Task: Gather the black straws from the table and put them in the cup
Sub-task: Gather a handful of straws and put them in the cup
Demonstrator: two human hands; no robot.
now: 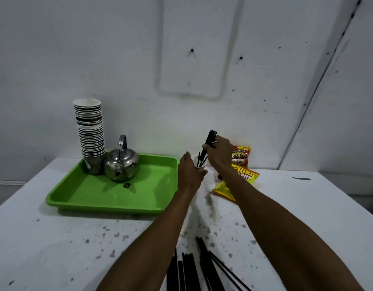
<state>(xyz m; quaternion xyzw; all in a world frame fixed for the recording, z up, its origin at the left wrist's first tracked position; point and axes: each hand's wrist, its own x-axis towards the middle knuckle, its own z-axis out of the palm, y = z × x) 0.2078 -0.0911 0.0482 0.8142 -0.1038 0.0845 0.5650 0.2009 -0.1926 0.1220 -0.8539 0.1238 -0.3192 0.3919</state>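
A small white paper cup (200, 164) stands on the white table just right of the green tray, and my left hand (188, 174) is wrapped around it. My right hand (220, 153) grips a bunch of black straws (208, 141) tilted over the cup, their lower ends inside its mouth. One straw stands upright in the cup. Several more black straws (194, 269) lie loose on the table near the front edge, between my forearms.
A green tray (110, 198) on the left carries a tall stack of paper cups (90, 131) and a steel kettle (121, 164). Two snack packets (241, 157) lie behind my right hand by the wall. The tabletop (55, 238) is speckled with dark stains.
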